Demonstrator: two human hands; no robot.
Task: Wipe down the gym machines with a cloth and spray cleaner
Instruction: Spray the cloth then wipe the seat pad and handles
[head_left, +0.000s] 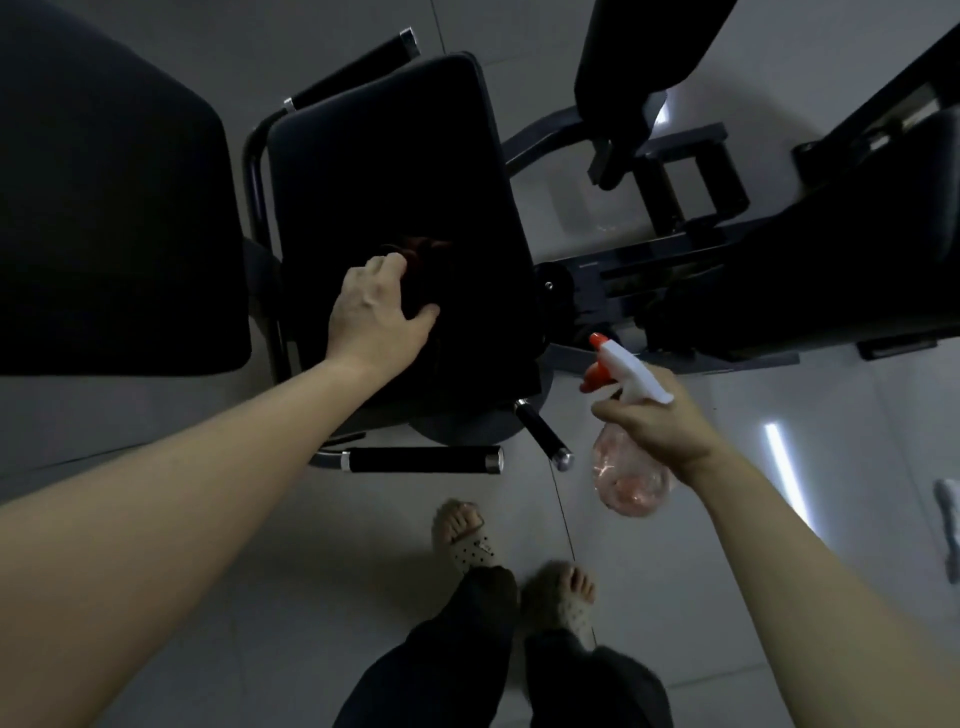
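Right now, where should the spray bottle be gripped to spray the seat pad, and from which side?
Grip the spray bottle at its narrow neck, just under the white head, coming from behind, opposite the orange nozzle, so a finger reaches the orange trigger. The right hand holds it that way, nozzle toward the black seat pad.

Glossy pale grey tiled floor (291, 545), showing reflected light strips. A gym machine (260, 171) stands on it, with a black padded seat (395, 171) and black-gripped handles (423, 460). A second machine (810, 291) stands to its right. The person's feet (467, 540), in perforated slippers, are also on the floor. A white fabric item (948, 519) lies on the floor at the right edge. On the padded seat is a dark reddish cloth (426, 254), dimly visible, with the fingers of the left hand (374, 312) curled on it.
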